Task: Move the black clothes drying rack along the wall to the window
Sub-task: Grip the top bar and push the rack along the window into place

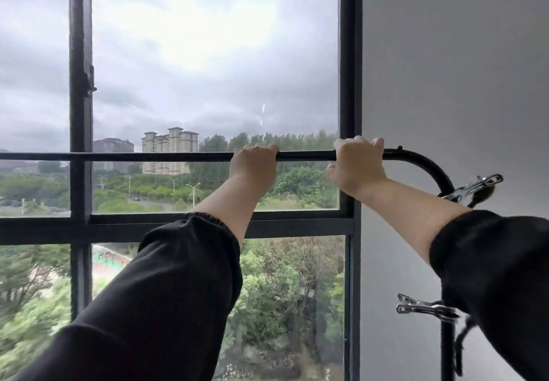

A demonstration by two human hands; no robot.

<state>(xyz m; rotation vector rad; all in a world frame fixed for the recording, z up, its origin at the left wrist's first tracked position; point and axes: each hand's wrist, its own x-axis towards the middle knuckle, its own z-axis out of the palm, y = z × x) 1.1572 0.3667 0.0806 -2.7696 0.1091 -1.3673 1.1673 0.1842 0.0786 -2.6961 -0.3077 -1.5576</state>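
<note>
Left hand [254, 162], right hand [356, 163] grip rack top bar [148, 156] before window [347, 83]; rack base out of frame.

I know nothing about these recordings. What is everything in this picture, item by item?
drying rack: one, black, its top bar runs across in front of the window and curves down at the right
window: one, dark frame with several panes, fills the left and middle; trees and buildings outside
window latch: one, dark, on the left upright of the frame
wall: one, pale grey, right of the window
clips: two, silvery metal, on the rack's right side, one above the other
sleeves: two, black, lower left and lower right
left hand: one, grips the top bar
right hand: one, grips the bar near its curve
</note>
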